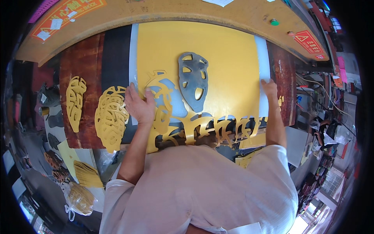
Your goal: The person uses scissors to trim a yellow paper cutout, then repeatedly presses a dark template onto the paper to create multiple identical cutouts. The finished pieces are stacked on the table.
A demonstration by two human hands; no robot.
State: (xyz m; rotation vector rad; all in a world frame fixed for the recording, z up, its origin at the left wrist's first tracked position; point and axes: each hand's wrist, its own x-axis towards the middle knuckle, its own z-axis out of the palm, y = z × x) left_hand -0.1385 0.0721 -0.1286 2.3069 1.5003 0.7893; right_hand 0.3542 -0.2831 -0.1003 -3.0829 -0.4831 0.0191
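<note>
A yellow sheet (pixel 230 58) lies over a pale blue board (pixel 264 58), whose sides show beyond it. On the sheet rests a dark grey sole-shaped cutting die (pixel 192 87) with several openings. My left hand (pixel 139 107) lies at the board's left edge, fingers apart and thumb out, beside cut yellow webbing. At the right edge, my right hand (pixel 269 89) has its fingers together and bent against the board. Toward my body, the yellow sheet is cut into a web of scrap (pixel 191 126) that hangs over the front edge. My torso hides part of that edge.
Left of my left hand sits a pile of yellow cut-out pieces (pixel 111 119), with another cut-out piece (pixel 75 103) farther left on the reddish-brown table (pixel 87 58). A tan machine beam (pixel 171 11) spans the far side. Bundled yellow pieces (pixel 81 197) in clear plastic lie lower left.
</note>
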